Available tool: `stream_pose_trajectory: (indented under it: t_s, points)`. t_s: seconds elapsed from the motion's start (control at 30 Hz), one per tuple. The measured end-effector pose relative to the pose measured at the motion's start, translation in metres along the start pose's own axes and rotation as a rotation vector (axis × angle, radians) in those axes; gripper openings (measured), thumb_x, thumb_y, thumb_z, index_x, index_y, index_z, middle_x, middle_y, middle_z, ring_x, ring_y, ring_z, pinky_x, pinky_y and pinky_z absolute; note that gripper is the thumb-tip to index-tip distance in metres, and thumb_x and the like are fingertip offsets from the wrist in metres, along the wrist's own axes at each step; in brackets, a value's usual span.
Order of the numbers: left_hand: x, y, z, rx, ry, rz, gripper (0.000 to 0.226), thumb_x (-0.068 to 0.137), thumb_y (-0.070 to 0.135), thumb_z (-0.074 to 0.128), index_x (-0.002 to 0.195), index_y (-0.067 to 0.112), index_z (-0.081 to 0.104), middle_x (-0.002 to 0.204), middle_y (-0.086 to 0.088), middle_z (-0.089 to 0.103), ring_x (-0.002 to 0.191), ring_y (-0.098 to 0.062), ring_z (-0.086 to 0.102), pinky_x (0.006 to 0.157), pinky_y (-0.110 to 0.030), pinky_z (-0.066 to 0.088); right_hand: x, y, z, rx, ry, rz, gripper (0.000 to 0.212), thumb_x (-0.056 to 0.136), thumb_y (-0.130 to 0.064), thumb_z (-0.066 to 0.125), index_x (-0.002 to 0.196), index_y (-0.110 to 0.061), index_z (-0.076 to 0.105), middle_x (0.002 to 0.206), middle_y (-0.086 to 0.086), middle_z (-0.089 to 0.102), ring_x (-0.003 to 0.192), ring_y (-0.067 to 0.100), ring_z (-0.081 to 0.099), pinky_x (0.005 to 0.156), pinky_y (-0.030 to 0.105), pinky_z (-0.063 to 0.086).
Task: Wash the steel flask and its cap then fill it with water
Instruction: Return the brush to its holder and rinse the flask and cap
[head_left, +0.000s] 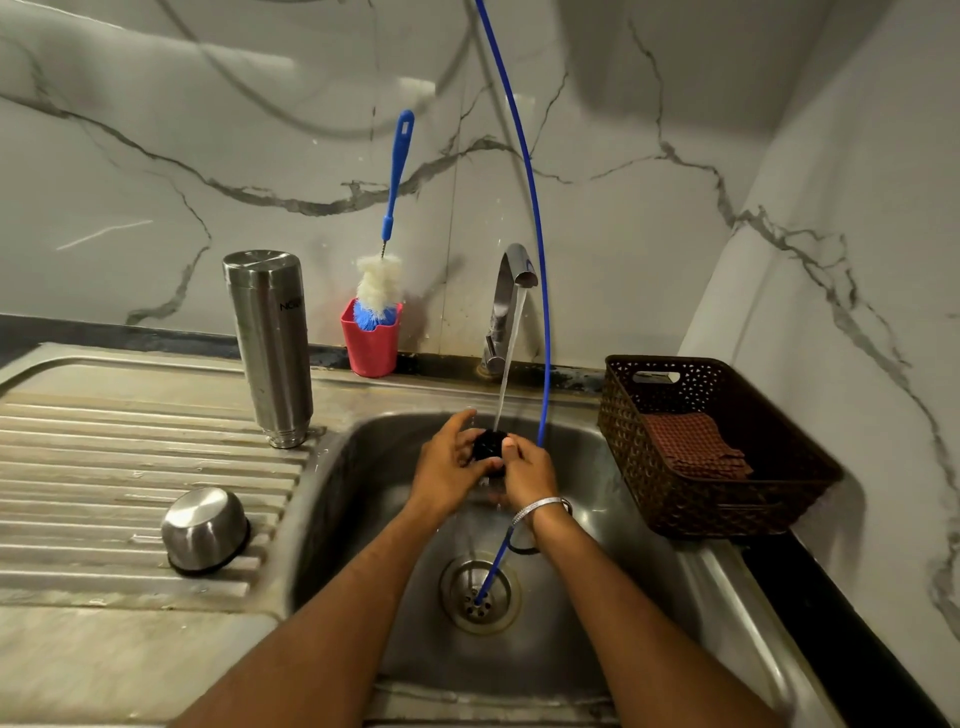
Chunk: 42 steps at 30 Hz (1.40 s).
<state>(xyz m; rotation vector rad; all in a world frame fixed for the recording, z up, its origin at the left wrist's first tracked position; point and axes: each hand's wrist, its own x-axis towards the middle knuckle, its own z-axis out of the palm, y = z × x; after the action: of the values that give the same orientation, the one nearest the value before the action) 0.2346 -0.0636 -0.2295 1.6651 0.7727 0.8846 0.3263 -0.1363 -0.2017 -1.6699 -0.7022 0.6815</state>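
The steel flask (270, 345) stands upside down, mouth on the ribbed draining board left of the sink (613, 577). A steel outer cap (204, 529) lies dome-up on the board nearer to me. Over the basin, my left hand (447, 465) and my right hand (527, 470) both grip a small black cap (490, 446). Water runs from the tap (511, 296) straight onto that cap.
A red cup (371, 343) with a blue-handled bottle brush (387, 234) stands by the back wall. A brown woven basket (691, 447) with a folded cloth sits right of the sink. A thin blue hose (535, 249) hangs down into the drain (478, 592).
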Motion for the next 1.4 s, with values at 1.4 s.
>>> stream_pose_trajectory:
  t_s: [1.4]
  points:
    - [-0.037,0.001,-0.069,0.866,0.053,-0.037,0.048,0.081,0.019,0.082,0.125,0.015,0.064,0.126,-0.011,0.066,0.115,-0.029,0.064,0.1,-0.042,0.052,0.001,0.01,0.009,-0.059,-0.083,0.008,0.011,0.096,-0.02,0.064,0.105,-0.015,0.064,0.09,0.006,0.069,0.07,0.027,0.072,0.064,0.039,0.06]
